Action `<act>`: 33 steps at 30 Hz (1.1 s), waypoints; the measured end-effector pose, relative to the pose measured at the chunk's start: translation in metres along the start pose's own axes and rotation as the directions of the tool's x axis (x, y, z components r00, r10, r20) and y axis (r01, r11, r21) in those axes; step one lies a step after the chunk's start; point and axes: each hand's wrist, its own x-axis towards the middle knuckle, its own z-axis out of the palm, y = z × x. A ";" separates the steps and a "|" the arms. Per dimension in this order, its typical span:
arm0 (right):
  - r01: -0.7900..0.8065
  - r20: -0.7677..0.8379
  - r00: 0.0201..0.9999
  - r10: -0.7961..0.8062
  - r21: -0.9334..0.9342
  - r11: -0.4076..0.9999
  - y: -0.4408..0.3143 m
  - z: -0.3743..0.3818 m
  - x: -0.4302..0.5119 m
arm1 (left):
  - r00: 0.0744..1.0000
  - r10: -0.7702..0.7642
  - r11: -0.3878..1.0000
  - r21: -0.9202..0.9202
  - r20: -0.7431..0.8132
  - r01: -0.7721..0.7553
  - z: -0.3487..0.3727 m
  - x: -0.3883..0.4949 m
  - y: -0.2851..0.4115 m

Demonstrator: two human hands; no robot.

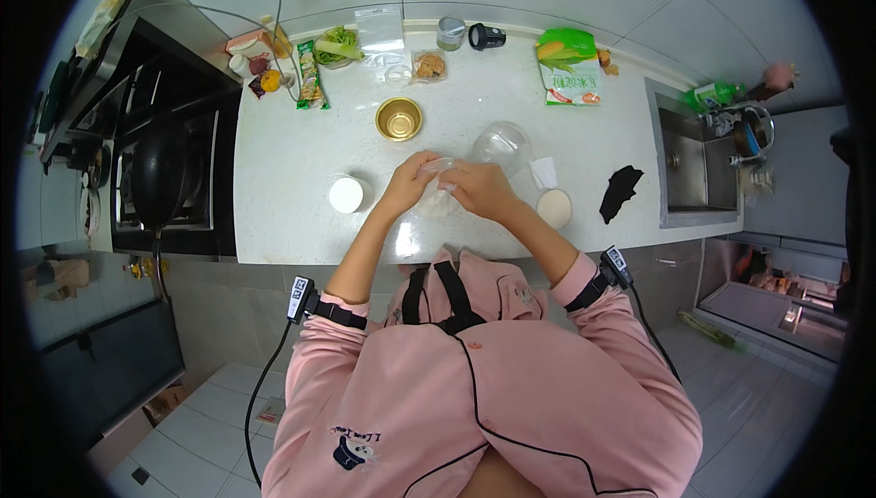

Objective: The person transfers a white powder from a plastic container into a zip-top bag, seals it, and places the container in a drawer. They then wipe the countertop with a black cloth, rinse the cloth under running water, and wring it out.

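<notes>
Both hands meet over the white countertop (294, 224) near its front edge. My left hand (407, 186) pinches one side of the top of a clear plastic bag (436, 202), which holds something whitish. On the other side of the bag's top, my right hand (482, 188) grips it with bent fingers. A clear round bowl (501, 145) stands just beyond my right hand. Farther back is a gold-coloured metal bowl (399, 119). To the left sits a white round container (347, 195). Right of my right forearm lie a cream-coloured disc (554, 208) and a folded white paper (544, 173).
A green cornstarch bag (568, 66), a glass jar (451, 33), a dark cup (486, 36) and leafy greens (335, 46) line the back. A black cloth-like piece (621, 193) lies before the sink (701, 155). The stove bears a black wok (161, 173) at left.
</notes>
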 end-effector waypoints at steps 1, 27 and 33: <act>-0.061 -0.018 0.998 0.063 0.066 0.996 0.002 0.000 0.000 | 0.989 0.067 0.996 0.065 -0.132 -0.059 0.002 -0.003 0.000; -0.327 -0.083 0.935 0.346 0.181 0.927 0.008 -0.025 -0.001 | 0.857 0.057 0.990 0.137 -0.512 0.015 0.027 -0.048 -0.055; -0.249 -0.157 0.948 0.276 0.169 0.954 0.003 -0.044 0.009 | 0.861 0.064 0.997 0.059 -0.505 -0.039 0.021 -0.043 -0.030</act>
